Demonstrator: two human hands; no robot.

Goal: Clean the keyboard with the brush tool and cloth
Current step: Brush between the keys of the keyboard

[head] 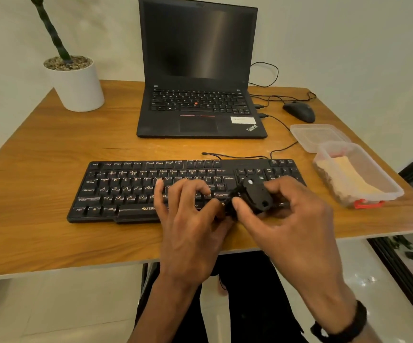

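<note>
A black wired keyboard (pixel 126 186) lies across the middle of the wooden desk (pixel 39 149). Above its right half, both hands hold a small black brush tool (pixel 252 196) with a white dot on top. My right hand (pixel 292 219) grips the tool's body with thumb and fingers. My left hand (pixel 190 216) pinches the tool's left end, its other fingers spread over the keys. A yellow cloth (pixel 349 174) lies folded inside a clear plastic box (pixel 386 186) at the right edge of the desk.
A black laptop (pixel 200 70) stands open behind the keyboard, cables running to its right side. A black mouse (pixel 299 111) and the box's clear lid (pixel 319 136) sit at the back right. A white plant pot (pixel 76 85) is at the back left.
</note>
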